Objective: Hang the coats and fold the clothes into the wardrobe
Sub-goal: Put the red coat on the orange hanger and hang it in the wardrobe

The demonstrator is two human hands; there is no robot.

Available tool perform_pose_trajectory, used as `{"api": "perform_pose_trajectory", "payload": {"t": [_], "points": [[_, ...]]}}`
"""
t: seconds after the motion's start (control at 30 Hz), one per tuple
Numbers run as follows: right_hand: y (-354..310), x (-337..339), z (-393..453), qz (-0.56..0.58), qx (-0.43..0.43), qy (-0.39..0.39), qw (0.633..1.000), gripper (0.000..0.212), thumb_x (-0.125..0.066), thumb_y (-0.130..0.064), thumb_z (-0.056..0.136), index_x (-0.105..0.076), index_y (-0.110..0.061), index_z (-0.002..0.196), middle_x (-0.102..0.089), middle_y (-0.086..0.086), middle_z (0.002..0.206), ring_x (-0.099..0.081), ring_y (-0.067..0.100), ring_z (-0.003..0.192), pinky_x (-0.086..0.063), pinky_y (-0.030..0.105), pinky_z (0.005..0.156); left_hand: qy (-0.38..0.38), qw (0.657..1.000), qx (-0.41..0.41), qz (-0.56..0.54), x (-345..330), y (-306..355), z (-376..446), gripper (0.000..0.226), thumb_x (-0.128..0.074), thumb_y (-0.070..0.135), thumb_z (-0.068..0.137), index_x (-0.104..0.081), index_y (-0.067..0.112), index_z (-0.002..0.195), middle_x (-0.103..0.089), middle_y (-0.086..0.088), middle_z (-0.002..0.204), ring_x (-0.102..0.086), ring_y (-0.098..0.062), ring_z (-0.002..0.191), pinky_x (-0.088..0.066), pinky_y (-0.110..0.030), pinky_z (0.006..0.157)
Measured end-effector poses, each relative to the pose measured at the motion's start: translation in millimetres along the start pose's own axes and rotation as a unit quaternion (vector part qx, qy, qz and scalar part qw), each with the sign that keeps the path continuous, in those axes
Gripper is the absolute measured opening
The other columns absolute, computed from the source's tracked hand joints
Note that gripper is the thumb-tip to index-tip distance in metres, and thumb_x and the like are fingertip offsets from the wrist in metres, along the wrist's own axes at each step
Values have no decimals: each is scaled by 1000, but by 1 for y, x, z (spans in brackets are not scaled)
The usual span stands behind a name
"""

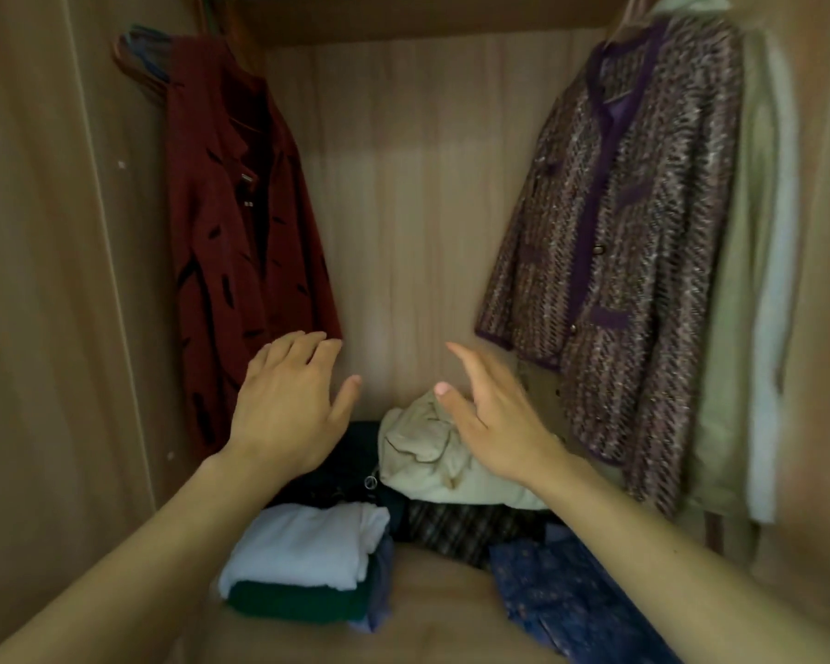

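Forearms reach in from the bottom edge, both hands empty. Nearest, on the wooden wardrobe floor (432, 601): folded white cotton top (303, 543) stacked on a folded dark green garment (298, 603), squared up at front left, prob. so the pile stays stable. To its right a blue patterned fabric piece (561, 601) lies looser, partly under the right forearm. Behind, a brown checked folded garment (446, 524) w/ a crumpled beige cloth bundle (432, 448) on top; beige one looks unfolded, likely next to sort. Left hand (288, 404) hovers above the dark clothes, fingers straight & close together, thumb out. Right hand (494, 414) is over the beige bundle, fingers extended, slightly blurred; can't tell if touching. Further back, dark red long coat w/ black marks (240, 261) hangs left, purple tweed jacket (633, 222) and pale beige coat (743, 280) hang right; hems drop close to the piles, crowding access.
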State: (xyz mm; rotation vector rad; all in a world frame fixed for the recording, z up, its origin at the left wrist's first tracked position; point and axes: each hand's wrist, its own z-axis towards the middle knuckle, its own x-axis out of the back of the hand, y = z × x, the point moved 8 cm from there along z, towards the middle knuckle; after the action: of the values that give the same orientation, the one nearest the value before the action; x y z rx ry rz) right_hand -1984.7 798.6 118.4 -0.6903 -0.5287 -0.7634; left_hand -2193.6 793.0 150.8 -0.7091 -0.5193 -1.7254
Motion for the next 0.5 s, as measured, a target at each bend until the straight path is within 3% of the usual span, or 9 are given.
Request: {"api": "perform_pose_trajectory", "payload": {"t": [0.2, 0.37, 0.5], "points": [[18, 24, -60, -88, -21, -6, 996, 54, -37, -48, 103, -36, -19, 149, -44, 6, 148, -40, 24, 134, -33, 38, 107, -39, 998, 10, -40, 2, 46, -44, 80, -19, 62, 89, -50, 11, 142, -50, -10, 146, -40, -30, 139, -38, -46, 111], [22, 31, -94, -80, -29, -20, 996, 75, -18, -65, 93, -40, -17, 147, -46, 6, 147, -41, 27, 135, -36, 44, 110, -89, 994, 8, -62, 3, 82, -81, 77, -19, 63, 88, -49, 16, 142, -45, -4, 150, -34, -24, 142, -36, -42, 111], [24, 46, -131, -60, -66, -25, 996, 78, -18, -67, 92, -38, -17, 148, -42, 6, 149, -36, 25, 138, -36, 43, 111, -105, 990, -9, -90, 5, 100, -88, 70, -28, 59, 89, -52, 15, 138, -43, -4, 151, -34, -24, 141, -37, -42, 111]]}}
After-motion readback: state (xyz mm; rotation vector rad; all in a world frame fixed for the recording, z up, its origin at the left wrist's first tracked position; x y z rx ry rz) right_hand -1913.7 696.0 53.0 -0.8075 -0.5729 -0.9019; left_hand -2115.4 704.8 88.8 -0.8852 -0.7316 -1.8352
